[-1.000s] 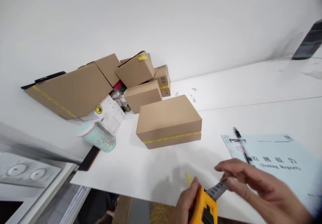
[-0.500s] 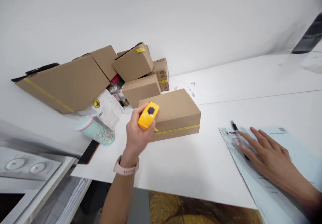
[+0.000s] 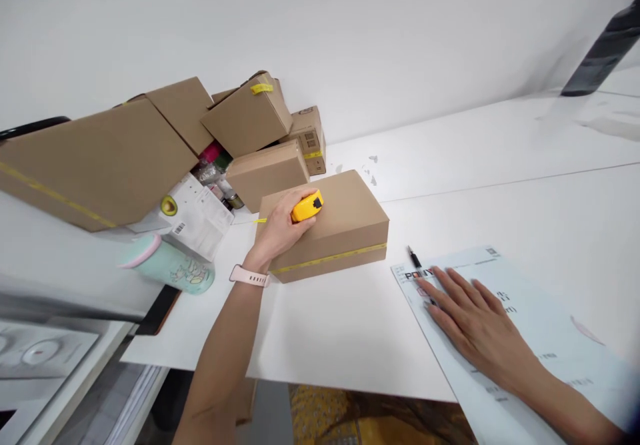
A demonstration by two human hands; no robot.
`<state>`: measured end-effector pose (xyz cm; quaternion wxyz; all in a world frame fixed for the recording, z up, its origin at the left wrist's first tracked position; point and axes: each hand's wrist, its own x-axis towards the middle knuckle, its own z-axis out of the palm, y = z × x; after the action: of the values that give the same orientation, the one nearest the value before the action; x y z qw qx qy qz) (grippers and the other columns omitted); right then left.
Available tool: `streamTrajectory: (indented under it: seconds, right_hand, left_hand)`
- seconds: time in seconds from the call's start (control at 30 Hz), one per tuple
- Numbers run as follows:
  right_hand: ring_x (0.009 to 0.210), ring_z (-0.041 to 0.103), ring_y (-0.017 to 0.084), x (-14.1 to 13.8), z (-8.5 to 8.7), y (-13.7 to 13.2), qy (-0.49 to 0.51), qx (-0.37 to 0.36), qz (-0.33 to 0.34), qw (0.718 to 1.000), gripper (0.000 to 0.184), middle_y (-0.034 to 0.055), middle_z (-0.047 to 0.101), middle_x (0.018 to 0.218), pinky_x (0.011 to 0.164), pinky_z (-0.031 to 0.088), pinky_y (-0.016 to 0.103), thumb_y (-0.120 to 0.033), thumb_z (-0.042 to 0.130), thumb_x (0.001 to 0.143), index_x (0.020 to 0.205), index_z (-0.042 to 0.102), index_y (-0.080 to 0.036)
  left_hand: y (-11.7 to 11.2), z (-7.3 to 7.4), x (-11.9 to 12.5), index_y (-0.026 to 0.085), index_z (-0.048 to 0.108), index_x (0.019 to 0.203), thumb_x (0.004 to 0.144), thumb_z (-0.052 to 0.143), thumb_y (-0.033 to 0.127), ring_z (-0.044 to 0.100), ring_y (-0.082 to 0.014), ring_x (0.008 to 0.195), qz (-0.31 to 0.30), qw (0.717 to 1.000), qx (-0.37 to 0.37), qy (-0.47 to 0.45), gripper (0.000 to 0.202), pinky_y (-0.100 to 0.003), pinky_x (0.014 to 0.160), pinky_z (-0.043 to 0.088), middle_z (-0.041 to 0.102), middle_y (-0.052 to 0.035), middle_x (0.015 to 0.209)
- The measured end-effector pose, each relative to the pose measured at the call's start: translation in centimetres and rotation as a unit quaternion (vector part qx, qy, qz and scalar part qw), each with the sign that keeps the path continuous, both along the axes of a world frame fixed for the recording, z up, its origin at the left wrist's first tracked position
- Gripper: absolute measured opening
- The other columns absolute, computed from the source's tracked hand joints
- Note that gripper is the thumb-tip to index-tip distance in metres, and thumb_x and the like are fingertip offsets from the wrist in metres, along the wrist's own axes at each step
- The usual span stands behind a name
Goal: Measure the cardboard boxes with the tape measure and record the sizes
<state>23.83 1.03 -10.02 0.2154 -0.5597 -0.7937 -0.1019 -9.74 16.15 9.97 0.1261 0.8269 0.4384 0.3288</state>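
Note:
A yellow tape measure (image 3: 306, 207) with a black button is gripped in my left hand (image 3: 283, 230). That hand rests over the top of a closed cardboard box (image 3: 340, 205), which has a yellow strip along its side. A short yellow piece pokes out at the box's left edge, near the hand. On a light-blue printed sheet (image 3: 500, 285) my right hand (image 3: 473, 318) lies flat, fingers stretched out. A black pen (image 3: 414, 258) is partly under its fingers, its tip showing beyond them.
Several cardboard boxes (image 3: 250, 121) are stacked against the wall at the back left. A mint cup with a pink rim (image 3: 175, 266) leans by a white carton (image 3: 200, 215). A dark bottle-like object (image 3: 597, 58) stands at the far right. The white table (image 3: 340, 338) ends in front of me.
My left hand has turned and moved with the tape measure from the box's left front onto its top. The view has shifted slightly; my right hand stays on the sheet.

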Motion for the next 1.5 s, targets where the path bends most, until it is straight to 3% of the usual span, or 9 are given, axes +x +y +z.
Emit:
streamTrajectory:
  seconds: [0.13, 0.33, 0.43, 0.6, 0.9, 1.1, 1.17, 1.37, 1.5]
  right_hand:
    - [0.146, 0.039, 0.030, -0.6, 0.5, -0.2, 0.012, -0.005, -0.009, 1.000, 0.048, 0.0084, 0.046, 0.157, 0.114, 0.032, 0.053, -0.040, 0.036, 0.104, 0.150, 0.046, -0.031]
    - [0.140, 0.047, 0.029, -1.4, 1.4, -0.4, 0.078, -0.037, 0.003, 0.996, 0.040, 0.0084, 0.053, 0.151, 0.112, 0.035, 0.052, -0.038, 0.037, 0.104, 0.136, 0.058, -0.026]
    - [0.129, 0.056, 0.028, -1.3, 2.2, -0.3, 0.135, -0.058, 0.002, 0.989, 0.036, 0.0070, 0.063, 0.141, 0.104, 0.043, 0.050, -0.041, 0.038, 0.104, 0.126, 0.063, -0.027]
    - [0.101, 0.067, 0.030, -0.9, 5.2, 1.9, 0.168, -0.150, -0.108, 0.968, 0.047, 0.0095, 0.074, 0.111, 0.067, 0.052, 0.038, -0.057, 0.047, 0.096, 0.126, 0.060, -0.024]
    - [0.057, 0.060, 0.022, -1.4, 7.3, 7.1, 0.172, -0.322, -0.046, 0.930, 0.048, -0.0006, 0.064, 0.063, 0.055, 0.041, 0.032, -0.023, 0.048, 0.087, 0.133, 0.058, -0.020]
    - [0.097, 0.072, 0.026, 1.8, 8.0, 5.0, 0.598, -0.389, 0.054, 0.699, 0.037, 0.0073, 0.078, 0.097, 0.089, 0.054, 0.041, -0.045, 0.061, 0.089, 0.119, 0.069, -0.025]
    - [0.103, 0.071, 0.027, 2.0, 8.1, 4.3, 0.641, -0.380, 0.045, 0.666, 0.036, 0.0077, 0.079, 0.102, 0.093, 0.053, 0.042, -0.045, 0.074, 0.082, 0.113, 0.067, -0.027]
    - [0.065, 0.064, 0.019, -0.9, 7.4, 4.1, 0.625, -0.331, 0.005, 0.707, 0.038, 0.0028, 0.071, 0.068, 0.069, 0.053, 0.034, -0.058, 0.068, 0.085, 0.080, 0.051, -0.024]
    - [0.063, 0.058, 0.019, -2.2, 7.4, 4.7, 0.604, -0.350, -0.005, 0.716, 0.048, 0.0005, 0.062, 0.063, 0.068, 0.052, 0.035, -0.068, 0.041, 0.095, 0.095, 0.060, -0.024]
  left_hand:
    - [-0.1, -0.5, 0.0, 0.025, 0.058, 0.134, 0.083, 0.069, 0.037, 0.044, -0.0300, 0.141, -0.011, 0.999, 0.007, 0.042, 0.053, -0.051, 0.115, 0.035, 0.049, -0.0104, 0.153]
    - [-5.7, -4.7, 4.6, 0.024, 0.061, 0.119, 0.089, 0.061, 0.020, 0.063, -0.0257, 0.120, -0.062, 0.956, 0.286, 0.004, 0.030, -0.047, 0.103, 0.049, 0.072, -0.0070, 0.118]
    - [-9.2, -9.5, 8.0, 0.016, 0.064, 0.110, 0.094, 0.056, 0.024, 0.068, -0.0224, 0.110, -0.217, 0.952, 0.209, 0.060, 0.020, -0.038, 0.101, 0.053, 0.075, -0.0092, 0.110]
    - [-11.3, -15.0, 10.4, 0.007, 0.062, 0.122, 0.097, 0.053, 0.046, 0.053, -0.0314, 0.135, -0.260, 0.946, 0.107, 0.162, 0.047, -0.045, 0.114, 0.042, 0.065, -0.0195, 0.134]
    - [-11.2, -14.7, 10.6, 0.005, 0.054, 0.134, 0.097, 0.050, 0.056, 0.047, -0.0336, 0.139, -0.276, 0.937, 0.058, 0.203, 0.063, -0.044, 0.119, 0.033, 0.056, -0.0198, 0.145]
    - [-11.0, -15.1, 10.4, 0.005, 0.052, 0.134, 0.097, 0.048, 0.058, 0.044, -0.0337, 0.141, -0.279, 0.938, 0.061, 0.198, 0.064, -0.048, 0.121, 0.026, 0.054, -0.0191, 0.146]
    - [-11.0, -14.9, 10.3, 0.005, 0.051, 0.135, 0.097, 0.049, 0.057, 0.042, -0.0333, 0.142, -0.283, 0.936, 0.053, 0.200, 0.064, -0.049, 0.122, 0.024, 0.054, -0.0189, 0.147]
    - [-11.0, -14.9, 10.3, 0.008, 0.048, 0.138, 0.097, 0.049, 0.056, 0.037, -0.0317, 0.145, -0.277, 0.944, 0.029, 0.179, 0.063, -0.052, 0.123, 0.022, 0.053, -0.0188, 0.147]
    - [-11.1, -14.9, 10.3, 0.007, 0.048, 0.138, 0.096, 0.051, 0.056, 0.039, -0.0316, 0.144, -0.278, 0.945, 0.023, 0.171, 0.064, -0.052, 0.124, 0.016, 0.054, -0.0182, 0.146]
